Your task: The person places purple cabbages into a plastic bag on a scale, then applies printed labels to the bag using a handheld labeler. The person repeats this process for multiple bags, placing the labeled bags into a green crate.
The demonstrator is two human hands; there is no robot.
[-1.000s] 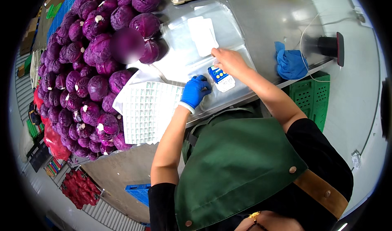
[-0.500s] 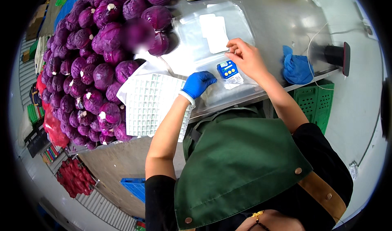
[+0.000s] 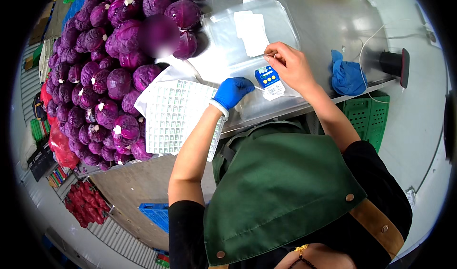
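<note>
Stainless steel makes up the desk (image 3: 323, 21), its left side covered by a deep heap of red cabbages (image 3: 119, 83). Against its near edge is the person's dark green apron (image 3: 281, 188). To the right, below desk level, stands a perforated green plastic crate (image 3: 365, 114). Clear flat plastic bags (image 3: 281, 26) lie in front of the person, between the cabbages and the crate. A white sheet of small printed labels (image 3: 178, 119) lies left of them, partly over the near edge. Further right is a crumpled blue bundle (image 3: 347, 76), glove or cloth, I cannot tell which.

The right hand (image 3: 293, 66), bare, has thumb and forefinger nearly meeting over the bags; the left hand (image 3: 233, 92), blue-gloved, has its fingers drawn together and bent beside them. Whether either one pinches film I cannot tell. Overlapping white cards (image 3: 254, 33) rest just beyond the right fingertips. Smallest is the blue-and-white product label (image 3: 269, 82), flat on the bag area between the two hands.
</note>
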